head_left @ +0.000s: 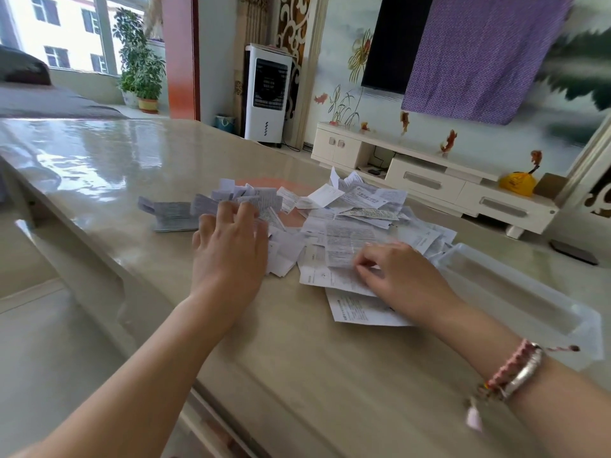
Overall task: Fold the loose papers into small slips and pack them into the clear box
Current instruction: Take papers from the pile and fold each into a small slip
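left hand (231,239) flat on papers (350,206) | right hand (396,276) pinching sheet (344,246)

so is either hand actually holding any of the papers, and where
The right hand pinches a printed sheet at its near edge. The left hand only rests open on the folded slips.
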Demonstrator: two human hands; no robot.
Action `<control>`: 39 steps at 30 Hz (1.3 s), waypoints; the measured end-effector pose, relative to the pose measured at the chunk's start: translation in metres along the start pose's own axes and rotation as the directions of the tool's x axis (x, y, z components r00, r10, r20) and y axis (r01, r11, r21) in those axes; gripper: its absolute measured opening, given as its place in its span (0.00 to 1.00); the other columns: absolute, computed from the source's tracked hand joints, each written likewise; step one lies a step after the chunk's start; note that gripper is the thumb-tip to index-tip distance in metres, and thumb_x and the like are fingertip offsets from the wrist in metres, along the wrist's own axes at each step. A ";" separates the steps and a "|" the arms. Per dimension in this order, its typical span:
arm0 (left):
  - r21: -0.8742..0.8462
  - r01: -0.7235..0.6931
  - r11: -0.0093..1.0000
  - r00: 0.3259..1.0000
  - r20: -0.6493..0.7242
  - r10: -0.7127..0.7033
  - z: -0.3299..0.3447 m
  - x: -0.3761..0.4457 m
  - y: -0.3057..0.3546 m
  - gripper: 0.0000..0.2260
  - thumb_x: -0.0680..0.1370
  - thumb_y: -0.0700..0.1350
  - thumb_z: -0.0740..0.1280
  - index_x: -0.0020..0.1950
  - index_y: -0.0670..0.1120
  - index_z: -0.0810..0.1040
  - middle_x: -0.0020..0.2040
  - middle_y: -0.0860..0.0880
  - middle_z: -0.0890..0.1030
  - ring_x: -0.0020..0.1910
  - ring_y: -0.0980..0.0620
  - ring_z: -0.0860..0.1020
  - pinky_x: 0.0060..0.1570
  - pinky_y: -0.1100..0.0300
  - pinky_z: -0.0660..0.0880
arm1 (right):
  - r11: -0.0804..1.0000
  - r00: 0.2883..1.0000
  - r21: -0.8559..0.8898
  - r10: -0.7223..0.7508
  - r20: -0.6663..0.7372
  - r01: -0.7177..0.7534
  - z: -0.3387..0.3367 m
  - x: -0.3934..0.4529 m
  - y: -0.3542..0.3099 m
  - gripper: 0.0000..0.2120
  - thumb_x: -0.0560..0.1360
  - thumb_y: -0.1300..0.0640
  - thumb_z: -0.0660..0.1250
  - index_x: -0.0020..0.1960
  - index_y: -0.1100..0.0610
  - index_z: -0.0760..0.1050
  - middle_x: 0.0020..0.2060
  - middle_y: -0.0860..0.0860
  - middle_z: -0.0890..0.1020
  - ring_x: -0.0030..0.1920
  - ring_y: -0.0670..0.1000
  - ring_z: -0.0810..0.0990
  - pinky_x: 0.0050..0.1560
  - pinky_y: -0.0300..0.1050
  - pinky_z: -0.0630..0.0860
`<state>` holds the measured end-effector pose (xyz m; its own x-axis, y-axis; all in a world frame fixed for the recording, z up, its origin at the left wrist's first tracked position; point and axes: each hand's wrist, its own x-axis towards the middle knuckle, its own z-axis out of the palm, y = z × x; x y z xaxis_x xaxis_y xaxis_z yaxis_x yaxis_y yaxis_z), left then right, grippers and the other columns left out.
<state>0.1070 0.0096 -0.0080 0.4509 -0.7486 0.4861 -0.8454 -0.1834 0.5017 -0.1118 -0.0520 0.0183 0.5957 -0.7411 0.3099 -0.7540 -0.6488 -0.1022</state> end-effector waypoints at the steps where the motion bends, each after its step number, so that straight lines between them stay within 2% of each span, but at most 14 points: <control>1: -0.004 -0.019 1.000 1.000 0.007 0.019 0.001 -0.004 0.003 0.13 0.82 0.52 0.55 0.62 0.48 0.69 0.63 0.47 0.68 0.60 0.43 0.64 0.59 0.51 0.62 | 1.000 1.000 0.001 0.011 0.007 -0.011 -0.003 -0.007 0.001 0.07 0.79 0.53 0.63 0.52 0.52 0.79 0.47 0.44 0.82 0.51 0.47 0.76 0.52 0.35 0.62; 3: -0.015 -0.067 0.998 0.998 0.016 0.067 0.004 -0.013 0.008 0.14 0.81 0.54 0.56 0.63 0.50 0.70 0.64 0.49 0.68 0.62 0.44 0.63 0.60 0.52 0.61 | 0.999 1.000 0.021 0.024 0.007 -0.024 -0.006 -0.021 0.003 0.06 0.78 0.55 0.64 0.50 0.52 0.80 0.46 0.44 0.82 0.50 0.47 0.76 0.48 0.34 0.61; 8: -0.066 -0.231 0.971 0.972 0.037 0.234 0.010 -0.029 0.021 0.15 0.79 0.54 0.60 0.63 0.49 0.72 0.65 0.51 0.69 0.65 0.46 0.60 0.65 0.49 0.61 | 0.981 0.994 0.163 0.107 -0.021 -0.102 -0.005 -0.048 0.006 0.03 0.76 0.55 0.66 0.45 0.50 0.79 0.46 0.43 0.83 0.49 0.45 0.79 0.50 0.46 0.75; 14: -0.073 -0.472 0.879 0.879 0.038 0.475 0.015 -0.037 0.031 0.19 0.77 0.61 0.56 0.59 0.51 0.76 0.62 0.55 0.75 0.68 0.48 0.62 0.71 0.46 0.57 | 0.974 0.999 0.224 0.041 0.005 -0.041 -0.007 -0.058 0.013 0.04 0.78 0.51 0.65 0.46 0.50 0.75 0.53 0.44 0.83 0.54 0.45 0.80 0.53 0.49 0.77; 16: -0.111 -0.520 0.847 0.848 0.053 0.527 0.015 -0.040 0.036 0.21 0.77 0.63 0.56 0.58 0.51 0.77 0.57 0.56 0.78 0.70 0.49 0.64 0.74 0.50 0.51 | 0.980 1.000 0.199 0.005 0.019 -0.009 -0.006 -0.060 0.015 0.05 0.79 0.49 0.62 0.48 0.49 0.73 0.50 0.43 0.82 0.51 0.45 0.81 0.49 0.49 0.77; 17: -0.153 -0.534 0.832 0.833 0.074 0.548 0.014 -0.042 0.039 0.23 0.77 0.66 0.56 0.57 0.51 0.77 0.56 0.57 0.79 0.69 0.51 0.65 0.72 0.54 0.53 | 0.983 1.000 0.182 -0.015 0.022 0.011 -0.007 -0.061 0.015 0.06 0.79 0.47 0.61 0.48 0.49 0.73 0.48 0.43 0.82 0.48 0.46 0.81 0.47 0.49 0.77; 21: -0.260 -0.499 0.827 0.801 0.227 0.555 0.016 -0.048 0.045 0.29 0.72 0.73 0.54 0.57 0.54 0.77 0.55 0.59 0.79 0.58 0.58 0.73 0.58 0.64 0.66 | 0.980 0.998 0.193 -0.056 -0.010 0.057 -0.010 -0.063 0.012 0.08 0.78 0.44 0.61 0.46 0.48 0.71 0.41 0.42 0.81 0.43 0.46 0.81 0.43 0.51 0.77; 25: -0.249 -0.534 0.808 0.766 0.264 0.587 0.025 -0.044 0.040 0.19 0.74 0.63 0.58 0.41 0.49 0.78 0.40 0.55 0.79 0.44 0.52 0.77 0.49 0.57 0.73 | 0.935 1.000 0.354 -0.008 -0.020 0.015 -0.011 -0.063 0.013 0.07 0.77 0.45 0.63 0.43 0.46 0.72 0.38 0.43 0.82 0.44 0.41 0.81 0.47 0.50 0.78; 29: -0.384 -0.313 0.869 0.874 0.242 0.422 0.026 -0.044 0.040 0.15 0.75 0.57 0.65 0.37 0.47 0.79 0.33 0.53 0.80 0.35 0.55 0.77 0.40 0.53 0.75 | 0.792 0.991 0.598 0.132 0.032 -0.125 -0.013 -0.062 0.019 0.05 0.73 0.47 0.70 0.46 0.46 0.76 0.42 0.46 0.84 0.43 0.45 0.83 0.46 0.44 0.78; 31: -0.472 -0.195 0.860 0.902 0.258 0.346 0.025 -0.045 0.042 0.14 0.76 0.54 0.68 0.36 0.46 0.79 0.34 0.54 0.81 0.34 0.59 0.77 0.41 0.56 0.76 | 0.677 0.977 0.714 0.206 0.050 -0.179 -0.013 -0.059 0.023 0.06 0.72 0.52 0.72 0.46 0.49 0.76 0.42 0.50 0.85 0.42 0.47 0.83 0.46 0.43 0.78; 33: -0.504 -0.139 0.852 0.902 0.292 0.319 0.024 -0.044 0.045 0.13 0.76 0.52 0.69 0.37 0.43 0.80 0.36 0.52 0.82 0.37 0.57 0.78 0.44 0.55 0.76 | 0.626 0.960 0.750 0.278 0.040 -0.213 -0.009 -0.056 0.026 0.06 0.73 0.54 0.71 0.45 0.52 0.74 0.40 0.55 0.85 0.39 0.51 0.81 0.45 0.49 0.76; 35: -0.507 -0.096 0.857 0.907 0.310 0.285 0.026 -0.044 0.047 0.11 0.75 0.50 0.70 0.38 0.44 0.79 0.36 0.52 0.81 0.37 0.54 0.78 0.43 0.57 0.75 | 0.652 0.947 0.716 0.321 0.034 -0.247 -0.002 -0.054 0.029 0.07 0.75 0.53 0.70 0.44 0.54 0.73 0.36 0.56 0.83 0.36 0.52 0.77 0.42 0.49 0.73; 37: -0.492 -0.060 0.869 0.923 0.305 0.236 0.027 -0.046 0.049 0.07 0.74 0.49 0.71 0.40 0.52 0.75 0.35 0.54 0.79 0.38 0.55 0.76 0.41 0.61 0.72 | 0.705 0.945 0.654 0.322 0.048 -0.273 0.006 -0.052 0.028 0.09 0.75 0.51 0.69 0.47 0.57 0.75 0.37 0.57 0.82 0.36 0.53 0.78 0.43 0.50 0.74; 39: -0.449 -0.050 0.892 0.929 0.306 0.206 0.029 -0.049 0.051 0.11 0.73 0.49 0.72 0.49 0.58 0.71 0.37 0.56 0.78 0.44 0.54 0.76 0.47 0.59 0.73 | 0.746 0.943 0.598 0.327 0.054 -0.293 0.013 -0.049 0.025 0.11 0.75 0.51 0.69 0.52 0.57 0.75 0.41 0.56 0.83 0.41 0.56 0.81 0.46 0.52 0.77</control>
<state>0.0333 0.0180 -0.0268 0.1571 -0.9288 0.3358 -0.6484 0.1594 0.7444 -0.1566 -0.0339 -0.0115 0.3305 -0.9207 0.2074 -0.5715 -0.3701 -0.7324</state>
